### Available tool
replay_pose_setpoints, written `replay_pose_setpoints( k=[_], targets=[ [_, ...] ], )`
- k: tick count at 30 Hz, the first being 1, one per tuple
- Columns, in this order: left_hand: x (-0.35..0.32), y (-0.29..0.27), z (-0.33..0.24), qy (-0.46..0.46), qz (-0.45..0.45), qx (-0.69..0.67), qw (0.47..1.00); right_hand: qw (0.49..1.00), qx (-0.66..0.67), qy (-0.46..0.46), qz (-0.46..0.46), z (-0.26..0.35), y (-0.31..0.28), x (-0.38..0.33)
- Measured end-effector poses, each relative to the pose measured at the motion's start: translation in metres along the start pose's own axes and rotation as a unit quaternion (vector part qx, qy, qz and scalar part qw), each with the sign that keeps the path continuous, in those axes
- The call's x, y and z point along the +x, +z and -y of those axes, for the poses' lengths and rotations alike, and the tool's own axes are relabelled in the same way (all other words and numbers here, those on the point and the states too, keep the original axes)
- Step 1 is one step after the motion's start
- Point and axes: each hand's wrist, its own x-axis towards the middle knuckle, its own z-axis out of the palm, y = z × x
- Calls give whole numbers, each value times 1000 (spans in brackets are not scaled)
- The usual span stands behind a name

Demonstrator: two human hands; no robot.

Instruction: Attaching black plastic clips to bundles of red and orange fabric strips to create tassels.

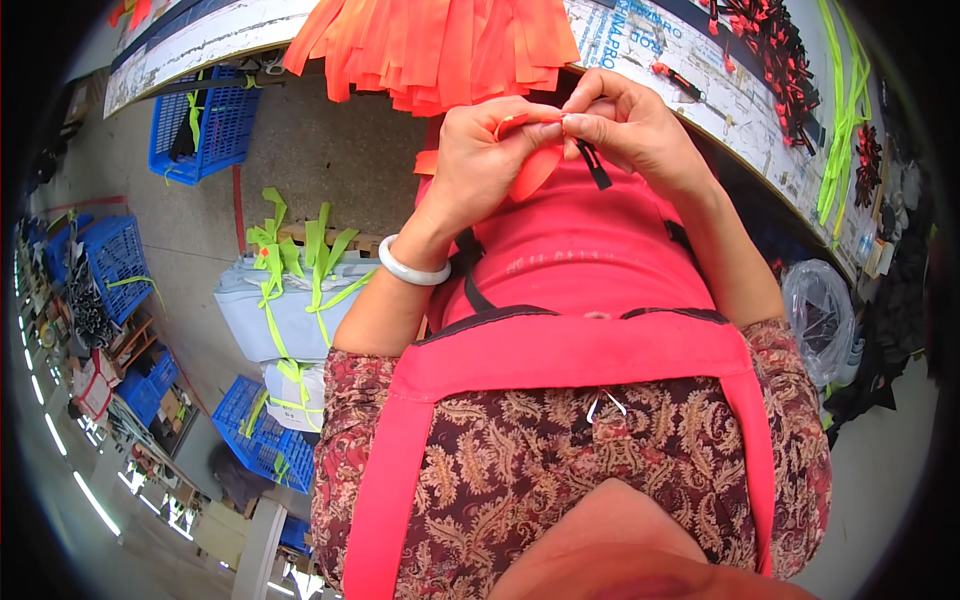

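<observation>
Toward one o'clock, the left hand (490, 150) pinches an orange strip (537, 174); the right hand (630, 130) pinches at its edge, a black clip (597, 172) just below — best keep the strip untwisted.

There is one pink apron (590, 240). Over it are two hands, one left hand (478, 155) and one right hand (635, 130), with one orange strip (537, 172) and one black piece (596, 170). Left of the apron are one white bracelet (404, 270) and at least four blue baskets (228, 130). Past the apron is one heap of orange strips (440, 45), too many to count.
</observation>
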Motion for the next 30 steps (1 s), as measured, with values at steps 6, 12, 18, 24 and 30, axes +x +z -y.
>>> replay_pose_setpoints(
  k=[6,12,18,24,30],
  targets=[
    [0,1,-1,23,-36,-7,999,992,-28,-28,-123,-18,8,-3],
    [2,-3,-1,4,-54,-116,992,980,155,109,-67,-25,12,-2],
    [3,-23,-15,-100,-4,-186,977,983,101,-90,-128,-15,6,-1],
    [1,-30,-30,-166,52,-183,968,988,-117,-76,-72,8,20,-13],
    [0,-32,-31,-182,74,-197,960,996,-69,2,-58,15,21,-15]
  ],
)
